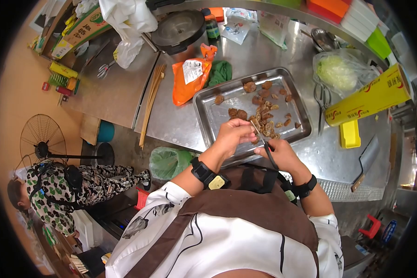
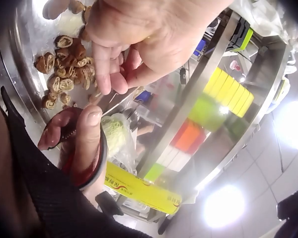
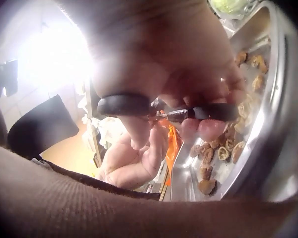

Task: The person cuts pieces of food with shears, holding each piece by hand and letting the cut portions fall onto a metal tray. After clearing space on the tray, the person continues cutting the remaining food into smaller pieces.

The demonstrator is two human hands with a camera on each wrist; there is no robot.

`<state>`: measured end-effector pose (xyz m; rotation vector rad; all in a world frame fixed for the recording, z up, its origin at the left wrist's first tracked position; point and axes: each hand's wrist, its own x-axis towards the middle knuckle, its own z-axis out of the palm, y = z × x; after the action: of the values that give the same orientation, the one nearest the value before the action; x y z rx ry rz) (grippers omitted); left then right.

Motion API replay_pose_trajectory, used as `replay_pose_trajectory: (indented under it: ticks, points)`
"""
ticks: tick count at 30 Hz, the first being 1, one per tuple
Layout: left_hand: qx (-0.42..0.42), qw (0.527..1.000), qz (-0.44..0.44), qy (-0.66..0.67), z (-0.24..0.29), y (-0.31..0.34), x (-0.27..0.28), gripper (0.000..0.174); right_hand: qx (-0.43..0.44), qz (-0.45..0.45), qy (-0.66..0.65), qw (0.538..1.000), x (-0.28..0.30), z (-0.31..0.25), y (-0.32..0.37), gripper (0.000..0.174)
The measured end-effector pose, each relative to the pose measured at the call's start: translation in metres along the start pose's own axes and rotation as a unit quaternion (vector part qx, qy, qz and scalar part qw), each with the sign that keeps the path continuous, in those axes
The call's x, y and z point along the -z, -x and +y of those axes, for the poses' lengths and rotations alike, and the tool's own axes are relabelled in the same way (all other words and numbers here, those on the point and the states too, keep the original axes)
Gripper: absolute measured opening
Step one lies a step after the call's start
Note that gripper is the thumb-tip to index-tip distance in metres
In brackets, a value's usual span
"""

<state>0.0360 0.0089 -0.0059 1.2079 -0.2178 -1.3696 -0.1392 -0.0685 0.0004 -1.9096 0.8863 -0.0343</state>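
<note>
In the head view my left hand (image 1: pixel 234 135) is over the near side of a metal tray (image 1: pixel 203 121), its fingertips pinching a small brown piece of food at the scissor blades. My right hand (image 1: pixel 285 156) grips black-handled scissors (image 1: pixel 271 156), with the blades pointing toward the left fingertips. The right wrist view shows a handle loop (image 3: pixel 123 105) around the right thumb. Within the tray lie many curled brown cut pieces (image 2: pixel 64 69), some ring-shaped with pale folded insides. Larger uncut brown lumps (image 1: pixel 249 86) are at the tray's far side. The left fingers partly hide the held piece.
Left of the tray are an orange bag (image 1: pixel 188 88) and wooden skewers (image 1: pixel 151 105). On the right are another pair of scissors (image 1: pixel 321 104), bagged cabbage (image 1: pixel 342 75), a yellow film box (image 1: pixel 368 96) and a cleaver (image 1: pixel 367 160). Another person (image 1: pixel 55 190) is at the left.
</note>
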Motion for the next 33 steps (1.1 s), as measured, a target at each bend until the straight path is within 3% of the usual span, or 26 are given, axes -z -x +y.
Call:
replay_pose_trajectory:
  ticks: [9, 19, 22, 26, 28, 30, 32, 33]
  points:
    - [0.037, 0.997, -0.030, 0.056, 0.001, -0.004, 0.004, 0.011, -0.018, -0.007, -0.067, 0.998, -0.002, 0.005, 0.003, 0.055]
    - [0.102, 0.994, -0.046, 0.005, -0.008, -0.009, 0.008, 0.017, -0.018, -0.036, -0.049, 0.998, 0.000, 0.010, -0.001, 0.051]
    - [0.110, 0.993, -0.038, -0.020, -0.010, -0.017, 0.008, 0.024, -0.083, -0.058, -0.118, 0.988, 0.006, 0.002, 0.002, 0.048]
    - [0.042, 0.992, -0.029, -0.116, -0.004, -0.039, 0.017, 0.032, -0.136, -0.024, -0.156, 0.978, 0.013, 0.009, 0.001, 0.041]
    - [-0.097, 0.951, 0.035, -0.291, -0.002, -0.059, 0.028, 0.030, -0.148, -0.003, -0.164, 0.975, 0.016, 0.016, 0.005, 0.039]
    - [-0.097, 0.946, 0.032, -0.309, 0.004, -0.080, 0.037, 0.029, -0.136, 0.021, -0.193, 0.972, 0.018, 0.023, 0.010, 0.038]
    - [-0.315, 0.789, 0.065, -0.523, 0.013, -0.093, 0.032, 0.031, -0.148, 0.029, -0.203, 0.968, 0.021, 0.025, 0.017, 0.038]
    - [-0.375, 0.753, 0.069, -0.537, 0.015, -0.101, 0.028, 0.035, -0.158, 0.032, -0.211, 0.964, 0.022, 0.026, 0.022, 0.038]
